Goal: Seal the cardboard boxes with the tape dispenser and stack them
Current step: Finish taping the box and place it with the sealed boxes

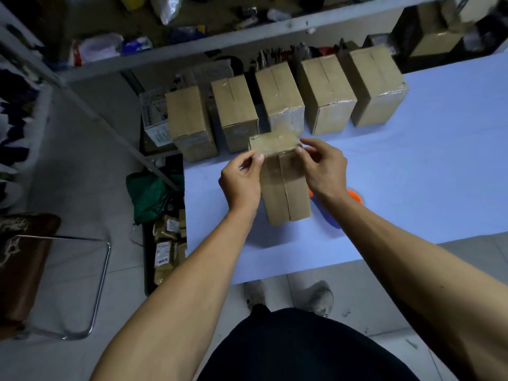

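fingers of both your hands are curled at the far top edge of the box (283, 185) in front of you: your left hand (242, 180) pinches at its left corner, your right hand (321, 166) at its right, apparently pressing clear tape down over the edge so it grips the end face. the box lies near the front of the blue table (412, 174), its centre seam running toward you. beyond it five more boxes (327, 94) stand in a row along the table's far edge, none stacked yet. just right of your box, an orange and blue thing, probably the tape dispenser (354, 195), lies mostly hidden behind your right wrist.
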The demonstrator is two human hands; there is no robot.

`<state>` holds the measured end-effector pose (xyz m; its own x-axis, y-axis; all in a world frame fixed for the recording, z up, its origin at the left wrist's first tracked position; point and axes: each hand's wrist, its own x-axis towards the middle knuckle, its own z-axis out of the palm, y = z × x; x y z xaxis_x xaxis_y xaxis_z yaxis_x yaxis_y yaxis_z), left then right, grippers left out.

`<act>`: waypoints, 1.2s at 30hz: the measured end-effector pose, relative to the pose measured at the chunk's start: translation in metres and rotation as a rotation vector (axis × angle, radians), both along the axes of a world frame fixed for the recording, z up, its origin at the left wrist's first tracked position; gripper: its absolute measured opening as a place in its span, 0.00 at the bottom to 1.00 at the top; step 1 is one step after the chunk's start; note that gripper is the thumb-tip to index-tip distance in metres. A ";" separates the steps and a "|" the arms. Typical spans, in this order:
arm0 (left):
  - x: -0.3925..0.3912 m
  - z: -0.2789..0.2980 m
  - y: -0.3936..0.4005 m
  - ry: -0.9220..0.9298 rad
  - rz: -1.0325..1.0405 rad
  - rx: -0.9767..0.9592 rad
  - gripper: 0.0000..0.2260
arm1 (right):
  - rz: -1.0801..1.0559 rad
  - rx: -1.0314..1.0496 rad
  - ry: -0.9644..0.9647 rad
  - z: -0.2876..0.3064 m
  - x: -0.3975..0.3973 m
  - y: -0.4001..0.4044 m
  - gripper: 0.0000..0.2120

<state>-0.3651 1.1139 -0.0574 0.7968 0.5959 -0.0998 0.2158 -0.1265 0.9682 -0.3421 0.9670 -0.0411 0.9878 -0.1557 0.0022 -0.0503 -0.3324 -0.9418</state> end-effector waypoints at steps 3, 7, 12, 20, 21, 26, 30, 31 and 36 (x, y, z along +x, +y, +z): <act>-0.003 -0.004 0.001 -0.020 0.024 -0.021 0.10 | 0.017 -0.028 0.009 -0.005 -0.004 0.002 0.04; -0.008 -0.008 0.000 -0.051 0.017 0.010 0.10 | 0.023 -0.017 0.035 -0.008 -0.005 0.002 0.02; -0.011 -0.011 0.000 -0.083 0.014 0.045 0.08 | 0.058 -0.054 0.015 -0.010 -0.004 -0.004 0.03; -0.012 -0.008 -0.001 -0.031 0.050 0.043 0.05 | 0.142 -0.274 0.036 -0.009 0.003 -0.001 0.07; -0.012 -0.007 -0.002 -0.010 0.068 0.038 0.07 | 0.148 -0.304 0.045 -0.009 0.002 -0.001 0.07; -0.014 -0.005 -0.009 0.039 0.123 -0.022 0.10 | 0.153 -0.379 0.039 -0.010 -0.004 -0.001 0.06; -0.018 -0.008 -0.013 0.019 0.144 -0.123 0.10 | 0.130 -0.269 0.043 -0.012 -0.009 -0.003 0.07; -0.020 -0.009 -0.015 0.013 0.144 -0.142 0.11 | 0.125 -0.235 0.049 -0.013 -0.011 -0.004 0.08; -0.025 -0.018 -0.022 0.020 0.112 -0.173 0.11 | 0.096 -0.159 0.039 -0.021 -0.021 -0.003 0.05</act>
